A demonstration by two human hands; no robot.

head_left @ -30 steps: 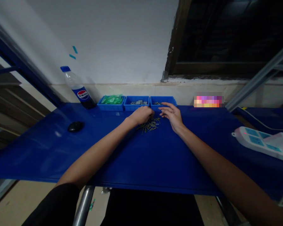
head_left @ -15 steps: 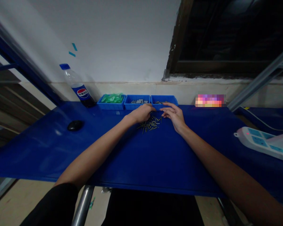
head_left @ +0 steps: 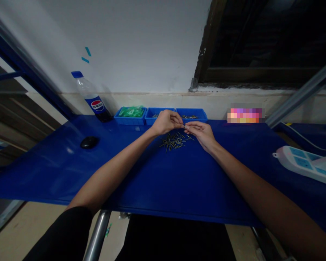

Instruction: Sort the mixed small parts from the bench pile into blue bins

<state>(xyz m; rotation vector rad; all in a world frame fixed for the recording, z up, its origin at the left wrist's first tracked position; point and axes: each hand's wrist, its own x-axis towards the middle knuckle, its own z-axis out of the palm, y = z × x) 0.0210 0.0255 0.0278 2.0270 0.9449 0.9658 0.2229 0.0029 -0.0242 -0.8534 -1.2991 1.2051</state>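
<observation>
Above a loose pile of thin, brass-coloured metal pieces [head_left: 173,142], perhaps screws or drill bits, my two hands meet fingertip to fingertip. My left hand [head_left: 167,121] is closed in a pinch, palm turned down. Facing it, my right hand [head_left: 200,132] pinches with thumb and fingers at the same spot. Whatever lies between the fingertips is too small to name. Just behind the hands stand a blue bin with small silvery parts [head_left: 152,113], partly covered by my left hand, and a blue bin with thin metal pieces [head_left: 203,115].
A blue bin [head_left: 119,119] holds green plastic packets [head_left: 132,111]. To its left stands a cola bottle [head_left: 97,105], with a black mouse [head_left: 89,142] nearer me. A power strip [head_left: 301,161] lies at the right of the blue table [head_left: 168,185]. A blurred colourful object [head_left: 246,115] sits by the wall.
My left hand has lifted off the pile and moved right and up. My right hand has closed its fingers, and both fingertips now meet. The view has shifted slightly.
</observation>
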